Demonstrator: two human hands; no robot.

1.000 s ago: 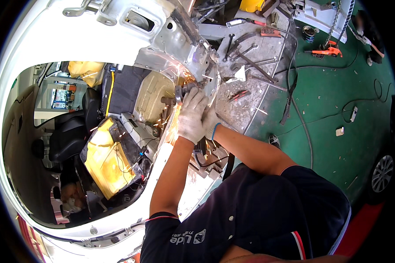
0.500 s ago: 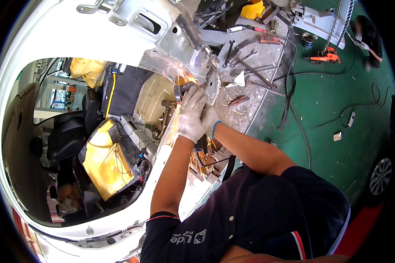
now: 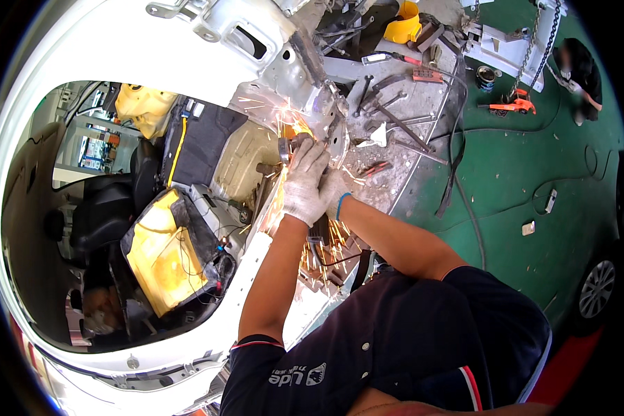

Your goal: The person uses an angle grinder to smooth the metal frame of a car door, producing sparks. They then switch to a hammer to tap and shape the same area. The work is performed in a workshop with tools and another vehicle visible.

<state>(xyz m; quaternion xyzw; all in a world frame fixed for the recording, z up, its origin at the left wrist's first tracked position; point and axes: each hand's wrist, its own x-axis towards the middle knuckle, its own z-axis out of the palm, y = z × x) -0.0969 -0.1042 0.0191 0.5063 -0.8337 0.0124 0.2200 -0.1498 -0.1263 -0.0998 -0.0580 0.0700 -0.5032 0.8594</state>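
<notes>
White-gloved, my left hand (image 3: 304, 184) is closed over the front of a dark angle grinder (image 3: 317, 230), fingers pointing away from me. Just to its right and partly behind it, my right hand (image 3: 335, 190), also gloved, is wrapped round the tool; its fingers are largely hidden. Bright sparks (image 3: 286, 119) burst where the grinder's disc meets bare metal (image 3: 256, 100) of the white car body (image 3: 166, 48). More sparks stream down below my hands. A dark cord trails from the grinder's rear end.
Inside the car's door opening are black seats (image 3: 107, 211) and a yellow foam cushion (image 3: 163, 256). Loose tools, bars and a yellow container (image 3: 403, 26) lie on the grey platform (image 3: 388, 177). Cables cross the green floor (image 3: 506, 236). Another person (image 3: 579, 76) crouches at far right near chains.
Both hands stay on the grinder at nearly the same spot. Sparks at the metal look brighter and spread wider. The view has shifted slightly; the person at far right shows more fully.
</notes>
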